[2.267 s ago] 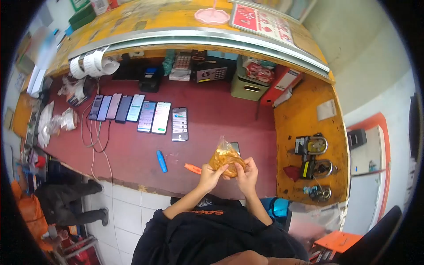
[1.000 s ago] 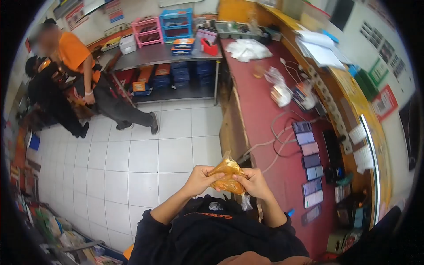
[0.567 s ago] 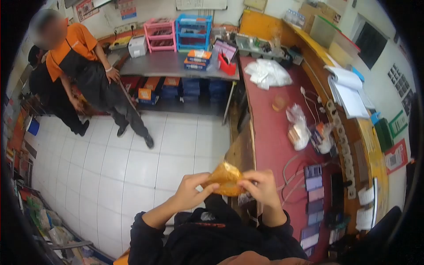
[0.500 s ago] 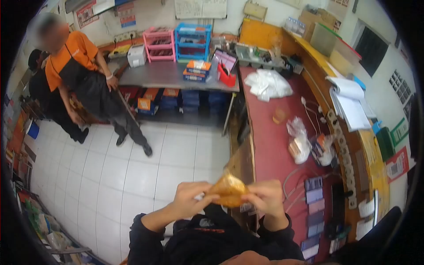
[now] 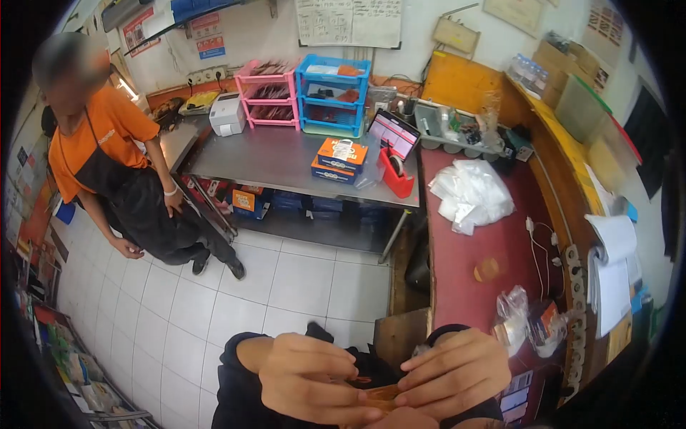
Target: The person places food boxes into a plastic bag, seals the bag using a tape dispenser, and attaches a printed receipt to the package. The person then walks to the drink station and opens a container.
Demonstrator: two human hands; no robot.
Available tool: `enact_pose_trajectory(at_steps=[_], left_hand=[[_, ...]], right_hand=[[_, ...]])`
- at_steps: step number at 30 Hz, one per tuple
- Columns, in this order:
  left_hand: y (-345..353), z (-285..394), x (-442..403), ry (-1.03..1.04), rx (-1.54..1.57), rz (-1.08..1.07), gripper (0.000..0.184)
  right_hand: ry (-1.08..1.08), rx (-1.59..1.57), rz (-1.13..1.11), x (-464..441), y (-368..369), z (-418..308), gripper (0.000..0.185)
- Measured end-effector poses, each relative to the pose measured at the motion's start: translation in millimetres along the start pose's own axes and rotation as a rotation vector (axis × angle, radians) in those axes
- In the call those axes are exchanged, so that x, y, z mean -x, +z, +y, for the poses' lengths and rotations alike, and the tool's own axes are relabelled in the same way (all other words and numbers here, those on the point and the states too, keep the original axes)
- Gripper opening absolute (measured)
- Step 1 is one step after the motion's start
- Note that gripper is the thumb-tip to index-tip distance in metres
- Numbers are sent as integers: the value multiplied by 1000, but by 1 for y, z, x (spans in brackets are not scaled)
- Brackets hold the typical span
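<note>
My left hand [image 5: 314,375] and my right hand [image 5: 457,373] are raised close beneath the camera, facing each other. Between their fingertips is a golden-orange packet [image 5: 384,394], pinched from both sides. Only a thin strip of it shows; my fingers cover most, so its contents cannot be made out.
A person in an orange shirt and dark apron [image 5: 118,150] stands at left beside the metal table [image 5: 250,157]. On it are boxes [image 5: 339,159], pink trays [image 5: 269,93], blue trays [image 5: 332,93] and a tape dispenser [image 5: 395,174]. White plastic bags [image 5: 471,194] lie on the red counter [image 5: 457,286].
My hands have come closer to the camera with the packet, which is now mostly covered. The view has tilted up, and the person in orange appears larger at left.
</note>
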State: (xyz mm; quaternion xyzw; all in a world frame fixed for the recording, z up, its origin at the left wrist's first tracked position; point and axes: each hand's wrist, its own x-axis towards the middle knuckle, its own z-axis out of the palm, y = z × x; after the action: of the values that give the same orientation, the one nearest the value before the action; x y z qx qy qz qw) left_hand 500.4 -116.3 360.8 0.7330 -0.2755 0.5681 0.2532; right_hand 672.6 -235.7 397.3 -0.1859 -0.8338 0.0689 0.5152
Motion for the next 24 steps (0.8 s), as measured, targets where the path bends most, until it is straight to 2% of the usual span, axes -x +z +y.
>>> enact_pose_trajectory(at_steps=[3, 4, 7, 11, 13, 14, 16, 17, 18, 20, 22, 24], left_hand=[[-39, -61, 12, -53, 159, -23, 11], [-50, -82, 15, -61, 219, -18, 11], [-70, -139, 17, -13, 128, 97, 10], [-98, -220, 18, 12, 230, 111, 10], [-115, -258, 12, -112, 464, 40, 16], [-121, -273, 16, -125, 481, 43, 16], [-133, -298, 27, -278, 583, 103, 21], [-136, -310, 29, -348, 587, 136, 25], [-140, -321, 31, -375, 610, 136, 25], [-144, -343, 35, -506, 491, 126, 28], [-143, -359, 45, -544, 475, 132, 32], [-142, -375, 52, -542, 342, 46, 32]], right_hand=[[185, -277, -122, -7, -20, 59, 16], [186, -276, -124, -11, -27, 81, 16], [241, -444, -142, -33, -38, 146, 14], [148, -515, 71, -58, -24, 234, 12], [102, -626, 194, -67, -19, 276, 12], [117, -623, 211, -67, -14, 293, 12], [156, -475, 406, -65, -4, 321, 21], [331, -437, 340, -66, -9, 330, 33], [354, -437, 367, -65, -12, 339, 33], [630, -668, 202, -59, -17, 358, 31], [553, -658, 256, -40, -11, 382, 43], [448, -422, 225, -35, -12, 393, 40]])
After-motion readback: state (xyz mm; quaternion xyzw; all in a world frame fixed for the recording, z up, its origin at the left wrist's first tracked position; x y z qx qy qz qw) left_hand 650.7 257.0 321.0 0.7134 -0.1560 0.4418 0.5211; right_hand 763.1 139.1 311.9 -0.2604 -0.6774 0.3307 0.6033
